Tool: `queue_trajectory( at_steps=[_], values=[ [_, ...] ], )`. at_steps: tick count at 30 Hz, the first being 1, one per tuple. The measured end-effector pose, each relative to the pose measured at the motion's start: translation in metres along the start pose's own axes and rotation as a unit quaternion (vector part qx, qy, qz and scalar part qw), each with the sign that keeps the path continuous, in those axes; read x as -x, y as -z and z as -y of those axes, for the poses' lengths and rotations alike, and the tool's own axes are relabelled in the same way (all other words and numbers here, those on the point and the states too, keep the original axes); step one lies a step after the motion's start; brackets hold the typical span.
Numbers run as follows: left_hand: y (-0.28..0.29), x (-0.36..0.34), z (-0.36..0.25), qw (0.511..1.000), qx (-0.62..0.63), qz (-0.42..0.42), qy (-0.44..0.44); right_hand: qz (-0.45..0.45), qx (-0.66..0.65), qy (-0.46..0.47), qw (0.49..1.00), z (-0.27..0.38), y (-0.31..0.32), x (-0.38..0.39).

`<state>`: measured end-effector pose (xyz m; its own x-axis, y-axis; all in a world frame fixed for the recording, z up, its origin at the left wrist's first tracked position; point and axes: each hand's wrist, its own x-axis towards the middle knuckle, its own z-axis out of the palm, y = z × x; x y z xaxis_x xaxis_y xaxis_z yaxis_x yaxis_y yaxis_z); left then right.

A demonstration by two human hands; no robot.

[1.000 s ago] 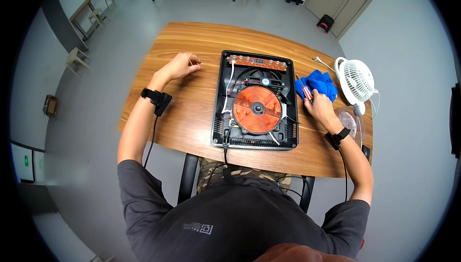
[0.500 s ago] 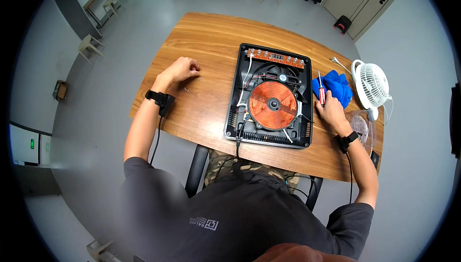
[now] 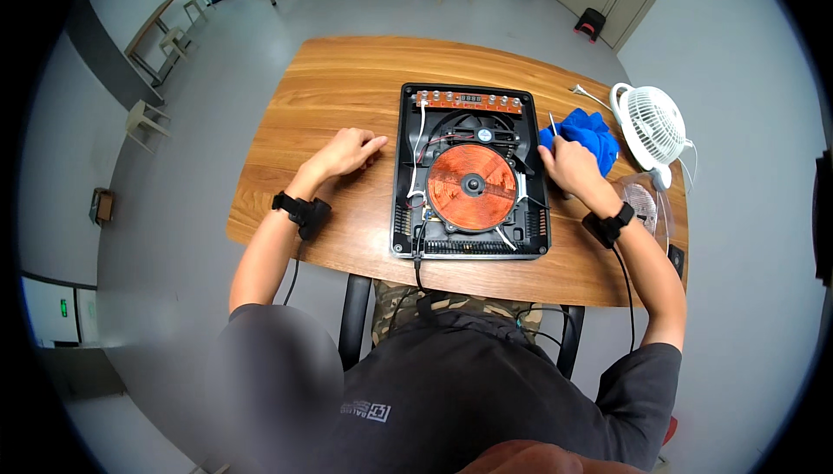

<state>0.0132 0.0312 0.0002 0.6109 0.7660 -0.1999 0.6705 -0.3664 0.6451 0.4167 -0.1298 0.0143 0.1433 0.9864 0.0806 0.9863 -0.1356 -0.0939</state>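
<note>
In the head view, the right hand [image 3: 573,170] has its grip closed around a screwdriver [image 3: 554,124], shaft pointing away from the person, beside an uncovered induction cooker [image 3: 403,170] whose long axis runs the same way; the left hand [image 3: 350,151] curls at its other side, contents impossible to tell. The wood-grain bench [image 3: 347,75] stands on grey floor [image 3: 286,23]. The cooker's black shell contains a copper coil [image 3: 473,207], cooling fan [image 3: 485,135] and control board [image 3: 468,102].

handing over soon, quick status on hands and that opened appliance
Left hand curled beside opened appliance, grip unclear. Right hand holding screwdriver, near blue cloth. Appliance flat on table, copper coil exposed. Neither hand over coil.
</note>
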Motion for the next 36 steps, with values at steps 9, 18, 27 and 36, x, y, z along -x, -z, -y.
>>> queue_trajectory(
  at_steps=[9,18,27,36],
  values=[
    [-0.033,-0.022,-0.025,0.996,0.082,0.003,0.048,0.054,-0.094,-0.007,0.994,-0.002,-0.041,-0.011],
    [-0.036,-0.018,-0.04,0.997,0.044,0.024,0.051,0.054,-0.201,0.01,0.978,-0.004,-0.049,-0.014],
    [-0.041,-0.01,-0.03,0.993,0.107,0.025,-0.042,-0.035,-0.122,0.034,0.991,0.015,0.019,0.007],
    [-0.052,-0.051,-0.004,0.982,0.139,0.123,-0.042,0.019,-0.094,-0.055,0.994,0.031,0.029,0.008]
  ],
)
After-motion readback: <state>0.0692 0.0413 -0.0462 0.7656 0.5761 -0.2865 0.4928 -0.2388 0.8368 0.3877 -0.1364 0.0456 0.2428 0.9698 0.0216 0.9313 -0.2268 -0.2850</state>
